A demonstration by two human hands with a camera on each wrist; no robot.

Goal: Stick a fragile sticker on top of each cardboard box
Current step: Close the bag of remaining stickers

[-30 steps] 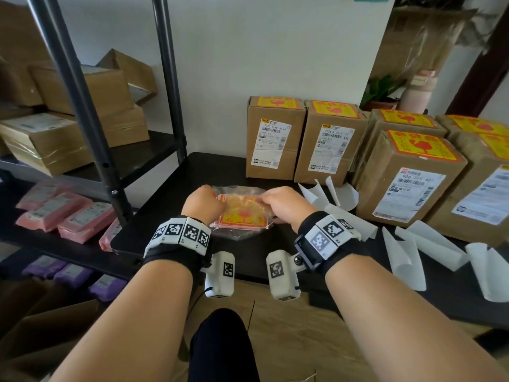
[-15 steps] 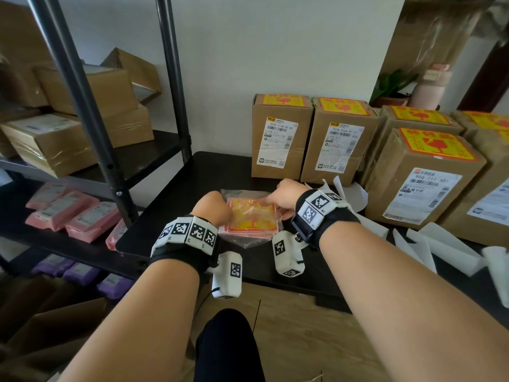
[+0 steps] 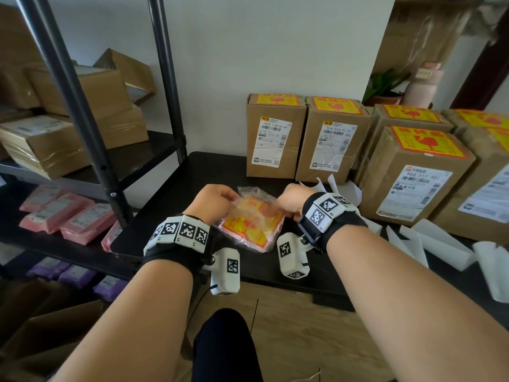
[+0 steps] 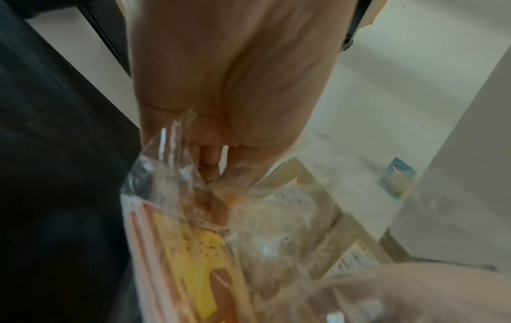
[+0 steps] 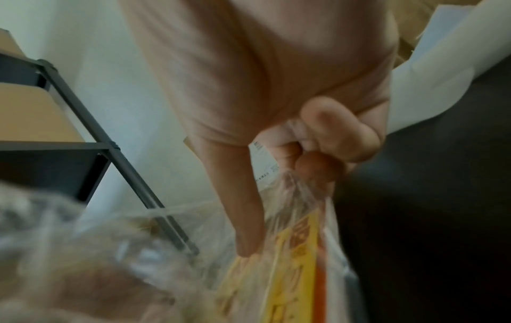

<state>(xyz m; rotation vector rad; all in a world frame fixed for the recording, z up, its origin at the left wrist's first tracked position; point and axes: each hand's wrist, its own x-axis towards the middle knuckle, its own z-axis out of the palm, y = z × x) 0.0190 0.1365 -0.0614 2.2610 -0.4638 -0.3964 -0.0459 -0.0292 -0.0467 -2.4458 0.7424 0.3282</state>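
Observation:
A clear plastic bag of yellow-and-red fragile stickers (image 3: pixel 249 224) is tilted above the black table (image 3: pixel 176 199), its far end raised. My left hand (image 3: pixel 213 201) pinches the bag's left top edge (image 4: pixel 190 172). My right hand (image 3: pixel 292 201) pinches the bag's right edge (image 5: pixel 301 196), thumb over the plastic. Several cardboard boxes (image 3: pixel 274 139) stand at the back and right of the table, each with a yellow sticker on top (image 3: pixel 276 100). A big box (image 3: pixel 413 175) at the right carries one too.
White peeled backing papers (image 3: pixel 429 244) lie along the table's right front. A black metal shelf (image 3: pixel 91 128) at the left holds brown boxes, with pink packets (image 3: pixel 68 216) below. A plant and a pink bottle (image 3: pixel 421 84) stand behind the boxes.
The sticker bag lay flat on the table a second ago; both hands have lifted its far end and hold it tilted. The right hand shifted to the bag's right edge.

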